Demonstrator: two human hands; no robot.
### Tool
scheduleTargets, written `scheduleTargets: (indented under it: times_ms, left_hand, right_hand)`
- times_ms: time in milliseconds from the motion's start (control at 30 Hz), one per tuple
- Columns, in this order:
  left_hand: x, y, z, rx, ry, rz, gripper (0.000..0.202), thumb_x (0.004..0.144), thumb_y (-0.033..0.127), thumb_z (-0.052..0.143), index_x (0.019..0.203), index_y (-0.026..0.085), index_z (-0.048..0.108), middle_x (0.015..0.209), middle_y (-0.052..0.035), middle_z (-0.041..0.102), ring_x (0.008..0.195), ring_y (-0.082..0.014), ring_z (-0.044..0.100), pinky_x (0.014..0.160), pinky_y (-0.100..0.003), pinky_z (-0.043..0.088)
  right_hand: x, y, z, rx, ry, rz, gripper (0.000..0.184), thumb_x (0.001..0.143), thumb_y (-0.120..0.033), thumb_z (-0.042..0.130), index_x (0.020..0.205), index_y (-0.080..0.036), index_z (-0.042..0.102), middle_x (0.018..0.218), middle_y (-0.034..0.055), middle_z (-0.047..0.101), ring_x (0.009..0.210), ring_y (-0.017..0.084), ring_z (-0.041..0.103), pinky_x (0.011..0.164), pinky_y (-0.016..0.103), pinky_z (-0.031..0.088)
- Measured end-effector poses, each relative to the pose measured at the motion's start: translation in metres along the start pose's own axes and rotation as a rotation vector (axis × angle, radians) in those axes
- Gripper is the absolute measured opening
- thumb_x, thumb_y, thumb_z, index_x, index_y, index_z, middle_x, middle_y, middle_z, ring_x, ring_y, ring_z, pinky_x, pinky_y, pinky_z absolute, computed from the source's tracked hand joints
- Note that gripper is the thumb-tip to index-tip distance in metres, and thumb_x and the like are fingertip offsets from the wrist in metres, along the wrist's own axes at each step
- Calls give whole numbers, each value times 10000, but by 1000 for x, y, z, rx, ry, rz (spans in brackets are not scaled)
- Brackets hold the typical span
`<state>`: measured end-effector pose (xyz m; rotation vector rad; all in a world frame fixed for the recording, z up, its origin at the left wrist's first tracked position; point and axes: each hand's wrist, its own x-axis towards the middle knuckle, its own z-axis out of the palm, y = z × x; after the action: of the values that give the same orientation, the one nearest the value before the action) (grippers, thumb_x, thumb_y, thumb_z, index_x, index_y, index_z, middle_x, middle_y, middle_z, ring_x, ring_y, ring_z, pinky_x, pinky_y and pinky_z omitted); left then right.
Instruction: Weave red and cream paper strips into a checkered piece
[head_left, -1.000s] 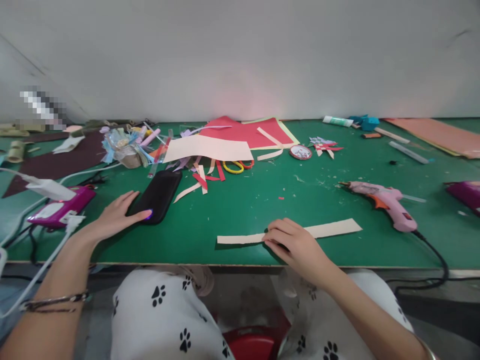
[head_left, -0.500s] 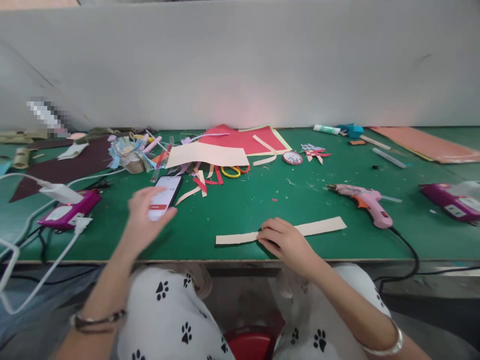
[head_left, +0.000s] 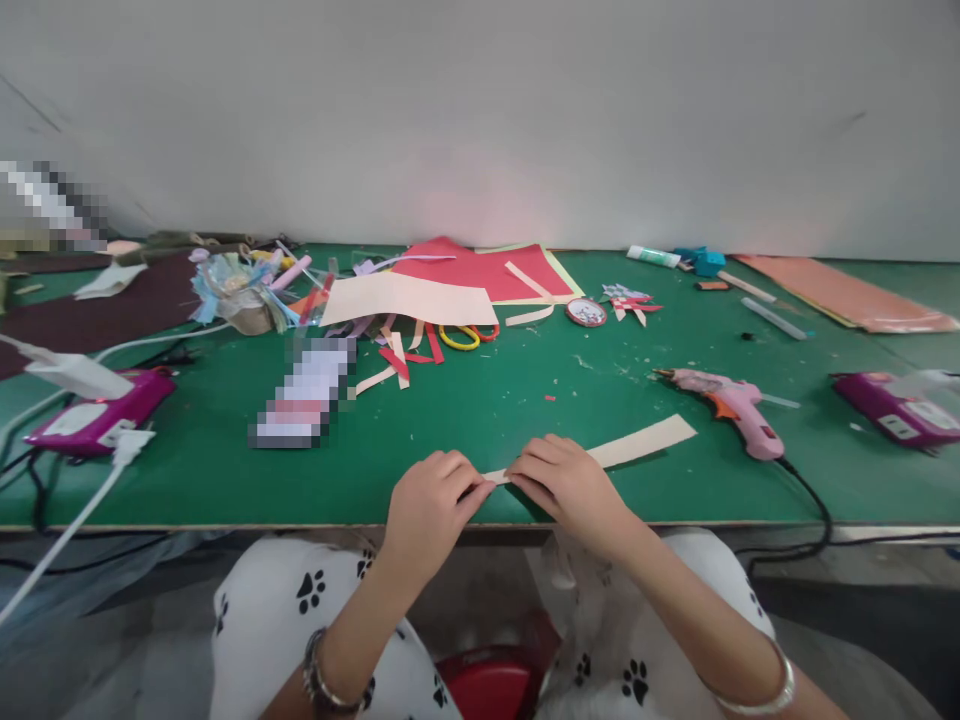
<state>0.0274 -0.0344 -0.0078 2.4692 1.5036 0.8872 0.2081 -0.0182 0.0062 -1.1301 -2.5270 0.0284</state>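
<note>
A long cream paper strip (head_left: pixel 645 443) lies near the front edge of the green table. My left hand (head_left: pixel 435 505) pinches it toward its left end, which is hidden under the fingers. Close beside it, my right hand (head_left: pixel 566 490) grips the strip around its middle, fingers bent over it. A short stretch of paper shows between the two hands, and the longer right part slants up and away. To the left of my left hand lies a phone (head_left: pixel 307 395), its screen blurred out.
A pink hot glue gun (head_left: pixel 731 405) lies at right, its cord running over the table edge. Purple power strips (head_left: pixel 105 410) sit at both sides. Behind are a cream sheet (head_left: pixel 405 300), red paper (head_left: pixel 517 275), yellow-handled scissors (head_left: pixel 459 338), paper scraps and a small round container (head_left: pixel 586 312).
My left hand has left the phone and moved right onto the paper strip, taking hold of it. My right hand stays on the strip. The view has shifted slightly.
</note>
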Motion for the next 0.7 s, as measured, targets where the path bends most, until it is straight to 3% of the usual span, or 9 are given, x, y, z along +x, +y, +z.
scheduleTargets:
  times_ms: [300, 500, 700]
  left_hand:
    - [-2, -1, -2, 21, 15, -135, 264, 810, 295, 485, 577, 172, 502, 566, 24, 516, 553, -103, 482, 485, -218, 329]
    - [-4, -2, -3, 48, 19, -140, 274, 812, 305, 480, 570, 177, 496, 539, 29, 502, 520, -101, 462, 471, -223, 317]
    - [-1, -2, -3, 44, -18, -158, 270, 796, 279, 509, 554, 171, 457, 538, 29, 482, 518, -102, 450, 466, -219, 310]
  right_hand:
    - [3, 0, 0, -29, 22, 51, 249, 858, -275, 418, 668, -178, 548, 625, -11, 542, 619, 116, 456, 654, 250, 275]
    - [5, -2, -3, -141, 54, 32, 334, 892, -269, 344, 649, -188, 558, 581, -27, 542, 586, 105, 455, 756, 320, 198]
    - [7, -6, -3, -199, 65, 68, 318, 875, -271, 391, 617, -200, 562, 570, -39, 550, 610, 105, 458, 806, 342, 158]
